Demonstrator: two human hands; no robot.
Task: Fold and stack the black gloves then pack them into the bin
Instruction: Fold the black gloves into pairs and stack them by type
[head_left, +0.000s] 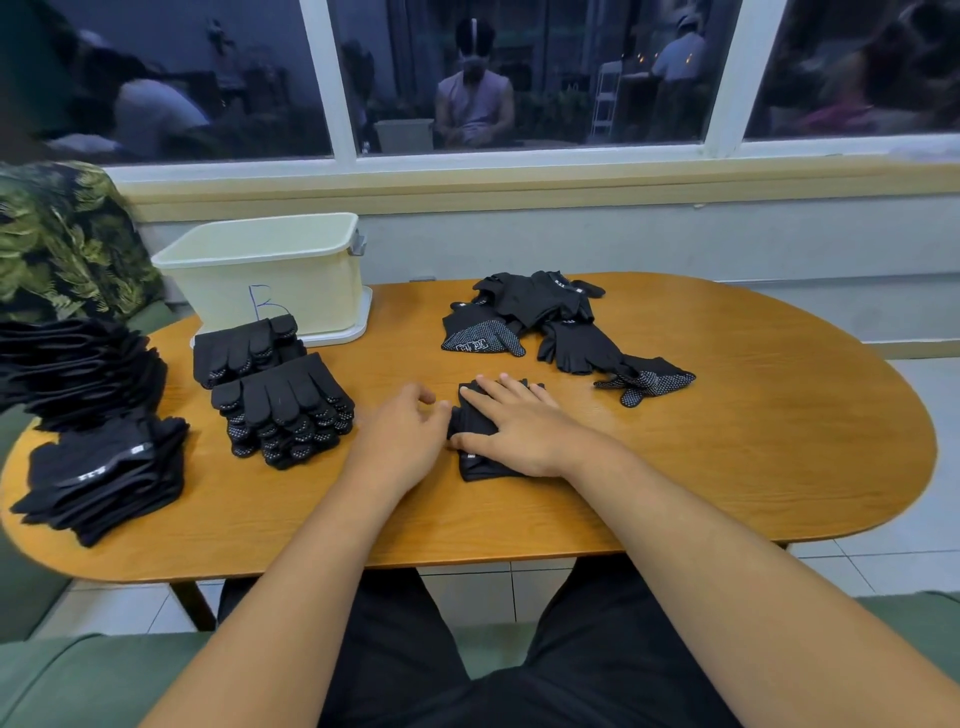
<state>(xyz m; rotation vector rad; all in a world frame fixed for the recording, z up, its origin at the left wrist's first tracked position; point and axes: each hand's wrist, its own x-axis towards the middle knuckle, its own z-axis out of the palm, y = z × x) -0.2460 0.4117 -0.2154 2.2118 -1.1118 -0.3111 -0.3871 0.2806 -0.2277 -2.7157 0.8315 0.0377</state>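
As the right hand (519, 431) presses the folded glove (479, 466) flat, the left hand (400, 436) lies loosely curled beside it.

bin (270, 270) back-left on table (727, 467) | stacked gloves (283, 410) before it | loose gloves (550, 322) right

- Oval wooden table (727, 441): orange-brown top with visible grain, spanning most of the width of the scene.
- Window (519, 78): runs along the far side; dark glass panes divided by white frame bars (332, 104).
- Reflection in the centre pane: a seated person (474, 98); blurred figures in the left and right panes.
- Pale yellow sill (519, 182) below the window, with a grey wall (675, 239) beneath it.
- Leaf-patterned green and black fabric (62, 239) at the far left, beside the table's end.
- Green cushioned seat (78, 675) along the near edge.
- Light tiled floor (883, 566), seen at the right and under the table.
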